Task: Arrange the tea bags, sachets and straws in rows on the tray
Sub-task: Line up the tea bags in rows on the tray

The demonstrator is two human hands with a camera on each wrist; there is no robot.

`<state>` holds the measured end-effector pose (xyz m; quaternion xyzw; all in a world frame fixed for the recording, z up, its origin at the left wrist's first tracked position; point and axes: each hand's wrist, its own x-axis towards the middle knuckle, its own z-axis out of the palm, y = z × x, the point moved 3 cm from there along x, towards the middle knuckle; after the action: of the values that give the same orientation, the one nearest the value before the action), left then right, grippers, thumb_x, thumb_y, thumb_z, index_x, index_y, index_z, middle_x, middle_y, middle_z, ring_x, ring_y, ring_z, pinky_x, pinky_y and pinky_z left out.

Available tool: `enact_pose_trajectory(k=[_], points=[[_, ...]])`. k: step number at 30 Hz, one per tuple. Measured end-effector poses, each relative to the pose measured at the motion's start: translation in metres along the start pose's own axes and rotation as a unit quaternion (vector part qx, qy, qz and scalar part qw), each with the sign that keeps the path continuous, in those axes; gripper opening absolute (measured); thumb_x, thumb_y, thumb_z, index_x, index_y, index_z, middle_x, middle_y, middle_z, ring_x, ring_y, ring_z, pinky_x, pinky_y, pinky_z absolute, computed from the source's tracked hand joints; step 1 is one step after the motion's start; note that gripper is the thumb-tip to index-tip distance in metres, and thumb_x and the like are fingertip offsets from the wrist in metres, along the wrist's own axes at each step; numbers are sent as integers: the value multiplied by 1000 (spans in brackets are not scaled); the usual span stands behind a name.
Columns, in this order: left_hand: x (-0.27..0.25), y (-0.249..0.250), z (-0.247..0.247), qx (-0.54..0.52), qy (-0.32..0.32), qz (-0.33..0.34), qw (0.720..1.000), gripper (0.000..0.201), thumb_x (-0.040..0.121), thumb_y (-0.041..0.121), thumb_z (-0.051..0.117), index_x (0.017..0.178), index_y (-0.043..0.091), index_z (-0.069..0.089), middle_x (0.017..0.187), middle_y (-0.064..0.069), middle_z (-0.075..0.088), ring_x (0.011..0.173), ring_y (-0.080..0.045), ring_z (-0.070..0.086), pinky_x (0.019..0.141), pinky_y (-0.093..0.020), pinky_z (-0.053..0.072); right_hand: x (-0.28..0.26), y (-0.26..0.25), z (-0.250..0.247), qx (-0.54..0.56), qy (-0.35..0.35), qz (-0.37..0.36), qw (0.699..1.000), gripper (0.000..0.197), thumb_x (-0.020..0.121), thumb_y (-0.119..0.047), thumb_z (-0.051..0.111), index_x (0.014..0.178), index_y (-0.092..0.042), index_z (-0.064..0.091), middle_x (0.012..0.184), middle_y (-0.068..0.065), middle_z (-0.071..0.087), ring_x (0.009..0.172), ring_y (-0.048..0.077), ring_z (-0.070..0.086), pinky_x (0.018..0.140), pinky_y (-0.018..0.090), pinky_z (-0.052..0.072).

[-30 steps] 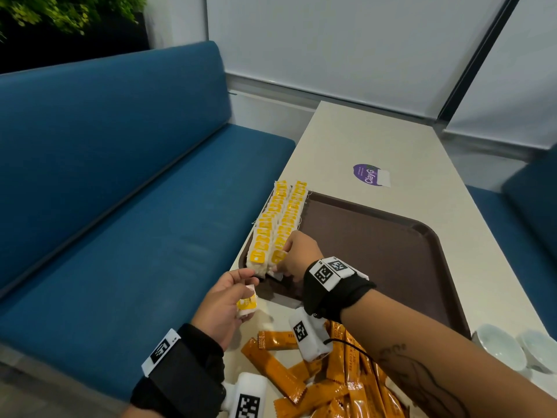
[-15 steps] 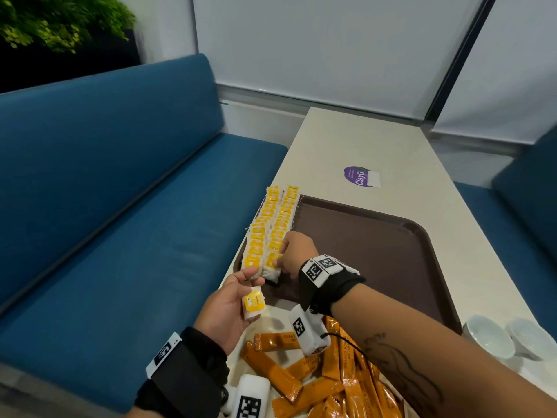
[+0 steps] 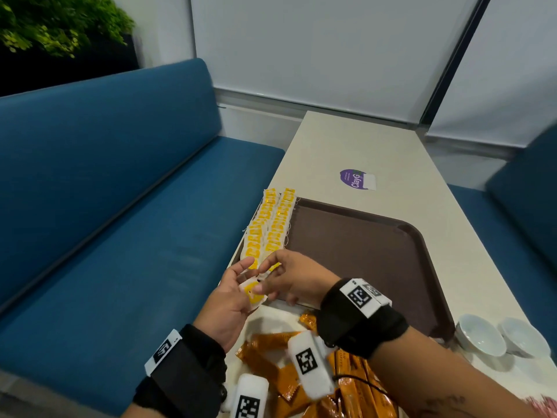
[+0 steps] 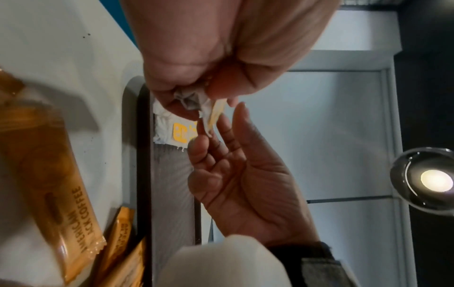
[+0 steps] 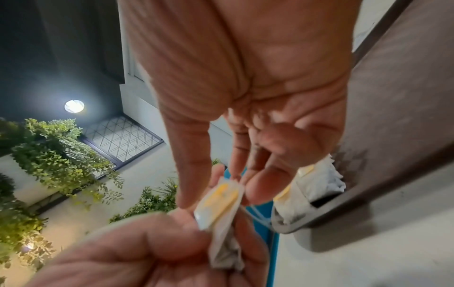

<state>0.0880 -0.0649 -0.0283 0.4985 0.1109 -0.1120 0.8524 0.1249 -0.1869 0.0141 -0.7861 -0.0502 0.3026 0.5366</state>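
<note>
While the head view looks down over the table (image 3: 401, 164), the left hand (image 3: 229, 303) lies palm up at the tray's near left corner with a tea bag (image 3: 252, 292) resting on its fingers. The right hand (image 3: 297, 277) reaches across and pinches that same tea bag between thumb and fingertips. Two rows of tea bags (image 3: 269, 224) run along the left edge of the brown tray (image 3: 361, 254). Orange coffee sachets (image 3: 355, 384) lie heaped on the table nearer the person, and two white bowls (image 3: 501, 336) stand off the tray's right corner. A blue bench (image 3: 105, 206) lines the left side

From the left wrist view, the left hand (image 4: 243, 174) shows an open palm with relaxed fingers, while the right hand (image 4: 221, 58) curls round the tea bag (image 4: 196, 104) above it. A tea bag of the rows (image 4: 172, 132) lies on the tray (image 4: 143, 174), beside the sachets (image 4: 73, 203)

From the right wrist view, the right hand (image 5: 245, 97) has thumb and fingers closing on the tea bag (image 5: 218, 198), which the left hand (image 5: 147, 252) supports from below; whether the left thumb presses it I cannot tell. The tray (image 5: 393, 97) and the rows' near end (image 5: 312, 186) sit to the right
</note>
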Motion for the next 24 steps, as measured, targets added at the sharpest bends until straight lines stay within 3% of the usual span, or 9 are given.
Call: enact_pose_trajectory(k=[4, 9, 13, 15, 17, 19, 20, 22, 24], points=[[2, -6, -1, 99, 14, 16, 995, 47, 83, -19, 50, 113, 17, 51, 111, -6, 58, 91, -21, 58, 60, -23, 51, -4, 13, 3, 39, 4, 16, 999, 27, 78, 3, 71, 95, -11, 54, 74, 13, 56, 53, 12, 50, 40, 19, 33], [1, -7, -9, 209, 43, 48, 976, 18, 82, -7, 61, 87, 10, 59, 84, -12, 63, 73, -23, 57, 65, -33, 48, -8, 21, -4, 91, 67, 22, 993, 8, 81, -3, 68, 82, -8, 61, 72, 12, 53, 51, 9, 42, 44, 20, 30], [1, -2, -9, 229, 63, 74, 969, 16, 79, -1, 68, 83, 11, 59, 82, -10, 65, 75, -23, 60, 67, -34, 51, -10, 25, 3, 95, 72, 18, 993, 9, 83, -8, 68, 77, -10, 62, 64, 4, 56, 51, 8, 45, 43, 19, 30], [3, 1, -9, 252, 67, 91, 961, 18, 81, -1, 66, 83, 14, 58, 82, -4, 63, 75, -18, 58, 64, -27, 48, -6, 25, 1, 108, 122, 7, 987, 10, 85, -9, 67, 79, -9, 59, 67, 7, 57, 49, 8, 48, 39, 17, 31], [7, 6, -13, 276, 87, 111, 951, 22, 83, -3, 63, 83, 18, 57, 86, -2, 61, 78, -15, 55, 65, -22, 44, 1, 26, -6, 93, 185, -5, 978, 13, 86, -6, 65, 76, -10, 58, 70, 8, 60, 52, 10, 54, 42, 20, 43], [14, 8, -22, 296, 111, 116, 941, 24, 85, -3, 61, 85, 21, 57, 95, -5, 61, 86, -19, 55, 69, -23, 42, 12, 31, -13, 44, 243, -10, 969, 16, 85, -3, 65, 74, -13, 61, 78, 12, 66, 67, 18, 61, 66, 35, 58], [18, 9, -27, 314, 123, 108, 935, 22, 86, -1, 60, 89, 21, 58, 100, -8, 60, 90, -21, 55, 69, -22, 42, 17, 34, -15, 21, 257, -3, 966, 17, 84, -3, 66, 73, -14, 61, 81, 13, 68, 73, 22, 64, 76, 42, 57], [23, 9, -33, 369, 136, 77, 916, 22, 88, 5, 59, 106, 18, 59, 115, -13, 57, 101, -23, 55, 72, -22, 40, 25, 39, -14, -2, 259, 15, 966, 20, 83, -2, 66, 70, -16, 60, 80, 11, 67, 77, 26, 66, 80, 48, 56], [26, 10, -33, 420, 122, 53, 898, 34, 90, 6, 56, 124, 11, 55, 127, -15, 51, 109, -22, 52, 82, -21, 37, 33, 42, -11, -36, 251, 25, 967, 24, 83, -4, 66, 66, -19, 57, 79, 8, 65, 80, 28, 66, 80, 44, 56]])
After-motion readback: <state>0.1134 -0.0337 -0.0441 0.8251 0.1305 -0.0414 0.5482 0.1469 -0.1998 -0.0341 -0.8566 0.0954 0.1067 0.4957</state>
